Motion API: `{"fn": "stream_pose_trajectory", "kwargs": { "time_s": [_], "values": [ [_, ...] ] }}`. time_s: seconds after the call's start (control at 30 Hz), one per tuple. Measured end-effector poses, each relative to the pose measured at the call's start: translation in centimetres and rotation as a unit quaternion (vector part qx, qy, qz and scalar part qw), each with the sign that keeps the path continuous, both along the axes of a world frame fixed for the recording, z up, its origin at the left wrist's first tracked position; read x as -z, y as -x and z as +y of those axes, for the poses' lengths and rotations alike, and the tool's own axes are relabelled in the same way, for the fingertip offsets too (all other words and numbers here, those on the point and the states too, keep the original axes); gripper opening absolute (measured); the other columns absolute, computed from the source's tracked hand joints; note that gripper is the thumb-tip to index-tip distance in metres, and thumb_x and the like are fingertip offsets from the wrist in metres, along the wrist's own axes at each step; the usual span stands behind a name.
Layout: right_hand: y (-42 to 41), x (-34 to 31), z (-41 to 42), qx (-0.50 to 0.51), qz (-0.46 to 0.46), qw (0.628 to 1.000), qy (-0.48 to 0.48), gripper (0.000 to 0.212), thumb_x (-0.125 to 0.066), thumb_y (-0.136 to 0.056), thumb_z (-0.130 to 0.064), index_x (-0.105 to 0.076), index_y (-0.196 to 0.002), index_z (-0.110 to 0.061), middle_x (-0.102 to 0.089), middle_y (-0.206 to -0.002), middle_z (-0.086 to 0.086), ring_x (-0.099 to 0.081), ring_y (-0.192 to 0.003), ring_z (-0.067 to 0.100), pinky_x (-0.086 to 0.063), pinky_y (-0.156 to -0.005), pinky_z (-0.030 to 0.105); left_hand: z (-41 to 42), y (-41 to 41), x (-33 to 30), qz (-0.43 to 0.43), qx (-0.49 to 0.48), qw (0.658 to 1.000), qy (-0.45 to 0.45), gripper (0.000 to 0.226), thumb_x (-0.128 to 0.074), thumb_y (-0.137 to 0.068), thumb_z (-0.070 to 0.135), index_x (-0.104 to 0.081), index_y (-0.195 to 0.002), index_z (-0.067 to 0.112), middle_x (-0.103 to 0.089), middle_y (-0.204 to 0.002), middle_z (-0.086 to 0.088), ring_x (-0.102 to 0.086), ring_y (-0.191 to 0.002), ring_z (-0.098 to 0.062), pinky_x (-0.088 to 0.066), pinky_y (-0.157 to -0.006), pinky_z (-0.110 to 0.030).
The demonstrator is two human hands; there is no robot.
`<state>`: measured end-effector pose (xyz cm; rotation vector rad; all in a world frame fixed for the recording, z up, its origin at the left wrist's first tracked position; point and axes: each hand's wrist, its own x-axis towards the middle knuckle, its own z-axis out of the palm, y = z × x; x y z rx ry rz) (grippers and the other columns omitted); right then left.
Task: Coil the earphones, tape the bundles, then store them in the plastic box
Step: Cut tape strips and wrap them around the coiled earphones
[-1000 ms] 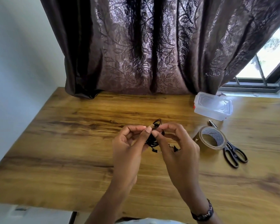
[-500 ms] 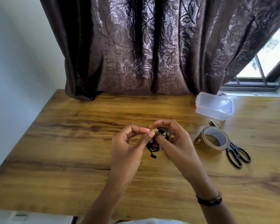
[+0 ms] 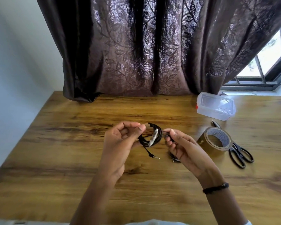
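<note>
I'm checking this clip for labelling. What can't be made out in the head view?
- Earbuds of the black coiled earphone bundle: hidden behind the right hand.
- Whether the pale tape strip wraps fully round: far side unseen.
- Contents of the lidded clear plastic box: frosted lid blurs them.
- Blades of the black-handled scissors: mostly covered by the brown tape roll.
- Left hand: its pinch is motion-blurred.

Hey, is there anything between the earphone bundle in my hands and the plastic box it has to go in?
Yes: the plastic box has its lid on. The bare table between it and the earphone bundle is open; the tape roll and scissors lie nearer you.
</note>
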<state>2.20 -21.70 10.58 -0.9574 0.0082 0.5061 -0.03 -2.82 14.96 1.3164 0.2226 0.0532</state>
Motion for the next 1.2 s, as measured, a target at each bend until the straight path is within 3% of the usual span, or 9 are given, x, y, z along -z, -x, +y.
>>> {"fn": "stream_pose_trajectory", "kwargs": {
  "time_s": [0.1,0.23,0.4,0.6,0.77,0.9,1.03,1.13,1.2],
  "values": [
    [0.1,0.2,0.1,0.036,0.004,0.998,0.045,0.022,-0.069,-0.077,-0.022,-0.076,-0.094,-0.010,-0.065,-0.080,0.006,-0.061,-0.068,0.005,-0.053,-0.063,0.011,0.4,-0.3,0.6,-0.016,-0.023,0.999,-0.034,0.010,-0.072,-0.076,0.006,-0.066,-0.084,0.008,-0.074,-0.084,-0.005,-0.071,-0.080,-0.011,-0.056,-0.061,-0.021],
    [0.7,-1.1,0.7,0.073,-0.008,0.994,0.086,0.018,-0.062,-0.082,-0.020,-0.076,-0.089,-0.010,-0.070,-0.088,0.011,-0.068,-0.077,0.010,-0.055,-0.067,0.014,0.4,-0.6,1.8,-0.063,-0.083,0.979,-0.177,0.009,-0.076,-0.076,0.017,-0.068,-0.080,0.017,-0.072,-0.082,0.004,-0.068,-0.084,-0.009,-0.055,-0.077,-0.030],
    [2.1,-3.8,1.9,0.125,-0.025,0.988,0.085,0.027,-0.062,-0.081,-0.022,-0.069,-0.100,-0.004,-0.074,-0.096,0.016,-0.073,-0.089,0.020,-0.058,-0.074,0.019,-1.0,0.0,1.9,-0.128,-0.117,0.945,-0.278,0.008,-0.073,-0.082,0.020,-0.066,-0.082,0.016,-0.068,-0.080,0.008,-0.065,-0.077,-0.004,-0.048,-0.066,-0.011],
    [2.6,-4.5,3.6,0.133,-0.132,0.966,0.177,0.023,-0.054,-0.092,-0.019,-0.072,-0.102,-0.010,-0.075,-0.099,0.004,-0.071,-0.098,0.014,-0.055,-0.082,0.020,-2.1,0.5,2.0,-0.152,-0.118,0.939,-0.286,0.006,-0.071,-0.084,0.020,-0.065,-0.083,0.022,-0.067,-0.081,0.014,-0.065,-0.082,-0.005,-0.051,-0.070,-0.019],
    [2.7,-3.8,3.3,0.110,-0.269,0.887,0.358,0.026,-0.060,-0.093,-0.010,-0.070,-0.116,-0.016,-0.074,-0.102,-0.007,-0.068,-0.085,-0.002,-0.052,-0.071,0.014,-2.1,0.5,2.0,-0.126,-0.112,0.955,-0.243,0.007,-0.071,-0.083,0.018,-0.065,-0.081,0.021,-0.068,-0.081,0.013,-0.065,-0.081,-0.004,-0.050,-0.070,-0.015],
    [2.7,-3.9,3.2,0.047,-0.335,0.846,0.411,0.033,-0.056,-0.095,-0.007,-0.065,-0.125,-0.018,-0.067,-0.122,-0.014,-0.058,-0.115,-0.006,-0.047,-0.094,0.014,-1.8,0.5,1.9,-0.113,-0.118,0.964,-0.211,0.009,-0.071,-0.083,0.016,-0.065,-0.081,0.023,-0.069,-0.081,0.010,-0.067,-0.082,-0.007,-0.053,-0.071,-0.022],
    [2.6,-3.8,3.7,0.169,-0.374,0.790,0.455,0.022,-0.071,-0.085,-0.009,-0.076,-0.104,-0.018,-0.072,-0.104,-0.013,-0.065,-0.099,-0.006,-0.049,-0.082,0.008,-1.9,0.7,1.7,-0.110,-0.105,0.971,-0.186,0.007,-0.071,-0.082,0.018,-0.066,-0.082,0.023,-0.070,-0.083,0.007,-0.068,-0.084,-0.012,-0.058,-0.073,-0.037],
    [2.3,-3.5,3.7,0.198,-0.325,0.824,0.419,0.020,-0.077,-0.077,-0.015,-0.076,-0.096,-0.022,-0.068,-0.100,-0.013,-0.066,-0.094,0.003,-0.051,-0.073,0.011,-1.6,0.6,1.6,-0.105,-0.099,0.976,-0.162,0.009,-0.073,-0.080,0.022,-0.066,-0.079,0.027,-0.070,-0.083,0.005,-0.069,-0.086,-0.015,-0.058,-0.076,-0.048],
    [1.9,-3.3,3.1,0.153,-0.241,0.885,0.368,0.033,-0.078,-0.074,-0.020,-0.068,-0.105,-0.022,-0.065,-0.106,-0.010,-0.063,-0.104,0.004,-0.053,-0.085,0.020,-1.3,0.3,1.8,-0.102,-0.083,0.981,-0.141,0.008,-0.075,-0.077,0.028,-0.067,-0.078,0.028,-0.071,-0.084,0.003,-0.069,-0.088,-0.018,-0.057,-0.078,-0.052]
  ]
}}
